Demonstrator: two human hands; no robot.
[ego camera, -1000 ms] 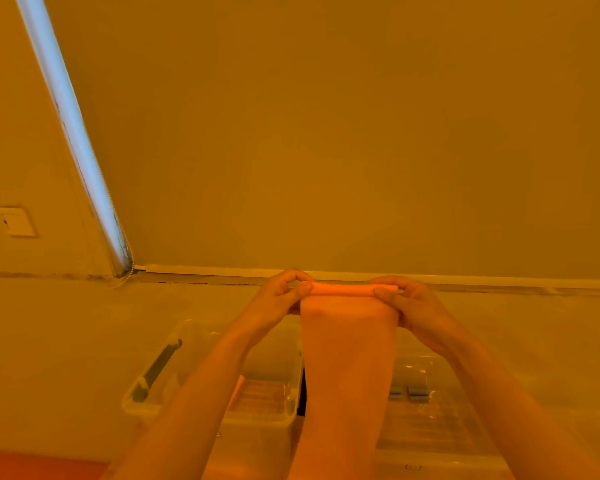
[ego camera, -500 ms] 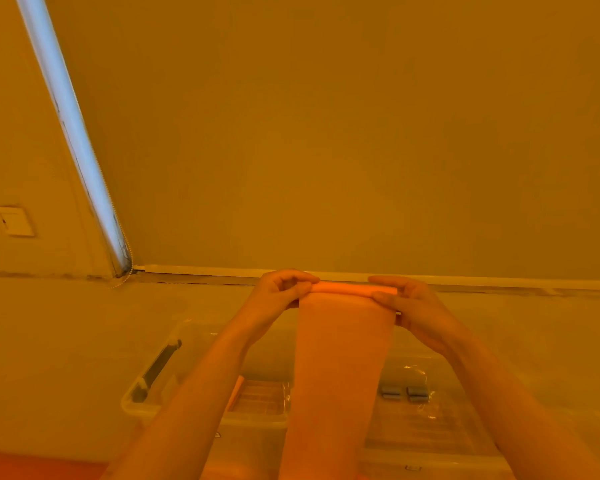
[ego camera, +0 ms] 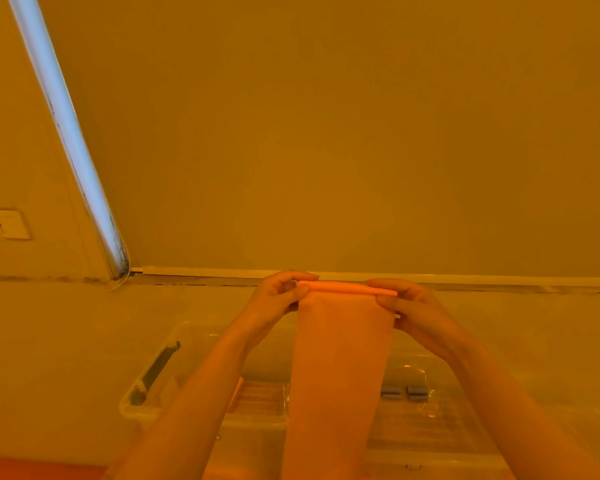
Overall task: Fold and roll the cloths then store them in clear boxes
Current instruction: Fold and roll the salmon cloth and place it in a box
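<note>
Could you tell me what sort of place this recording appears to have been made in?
Probably an ordinary indoor room, perhaps at home: a plain wall meets the floor at a baseboard, a wall switch sits to the left, and clear boxes stand on the floor below the held cloth.

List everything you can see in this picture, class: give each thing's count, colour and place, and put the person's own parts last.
cloth: one, orange, held up in the centre, far edge rolled, rest hanging toward the camera
clear boxes: two, transparent, side by side below the cloth
box handle: one, dark, left box's left end
wall switch: one, pale, far left
light strip: one, bluish-white, slanting at left
left hand: pinches the roll's left end
right hand: pinches the roll's right end
</note>
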